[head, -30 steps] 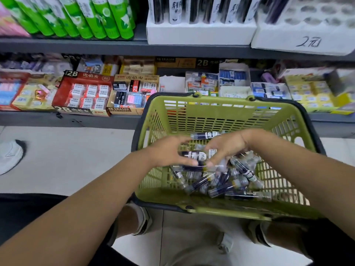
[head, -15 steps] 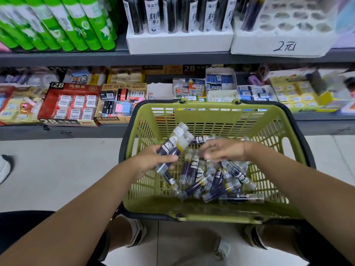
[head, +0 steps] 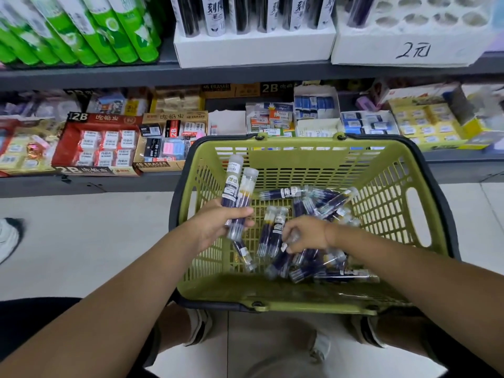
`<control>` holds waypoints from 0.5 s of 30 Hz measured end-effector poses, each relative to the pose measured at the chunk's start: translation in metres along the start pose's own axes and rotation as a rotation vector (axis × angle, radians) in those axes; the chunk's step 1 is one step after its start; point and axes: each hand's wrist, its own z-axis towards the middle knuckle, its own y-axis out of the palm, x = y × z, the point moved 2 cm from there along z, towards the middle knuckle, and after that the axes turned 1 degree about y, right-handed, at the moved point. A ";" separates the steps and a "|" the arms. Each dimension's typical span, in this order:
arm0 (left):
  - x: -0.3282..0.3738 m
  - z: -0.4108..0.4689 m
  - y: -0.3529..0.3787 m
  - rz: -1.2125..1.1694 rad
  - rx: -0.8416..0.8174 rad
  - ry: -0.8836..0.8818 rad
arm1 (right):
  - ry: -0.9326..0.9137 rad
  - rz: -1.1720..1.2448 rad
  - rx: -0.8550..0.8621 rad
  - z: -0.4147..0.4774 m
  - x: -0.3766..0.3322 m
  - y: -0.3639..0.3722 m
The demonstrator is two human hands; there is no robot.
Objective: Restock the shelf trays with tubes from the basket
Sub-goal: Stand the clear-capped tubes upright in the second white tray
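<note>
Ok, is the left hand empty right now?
No, the left hand grips two clear tubes of dark refills, caps pointing up, over the left side of the green basket.

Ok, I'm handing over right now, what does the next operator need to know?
Left hand: grips two tubes, raised above the basket near its left wall.
Right hand: down in the basket, fingers curled on another pair, not lifted clear.
Loose tubes: piled on the basket floor.
Done: none of these placed yet.
Left: carry them to the white tray with empty holes on the upper shelf, likely theirs; repeat.
</note>
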 end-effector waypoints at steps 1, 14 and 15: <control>0.006 -0.001 0.003 0.036 -0.011 0.030 | -0.020 0.021 0.033 -0.008 -0.009 -0.020; 0.174 -0.070 0.047 0.722 0.276 0.892 | -0.484 0.279 0.875 -0.208 -0.126 -0.275; 0.182 -0.068 0.047 0.786 0.291 0.940 | -0.505 0.299 0.979 -0.215 -0.126 -0.288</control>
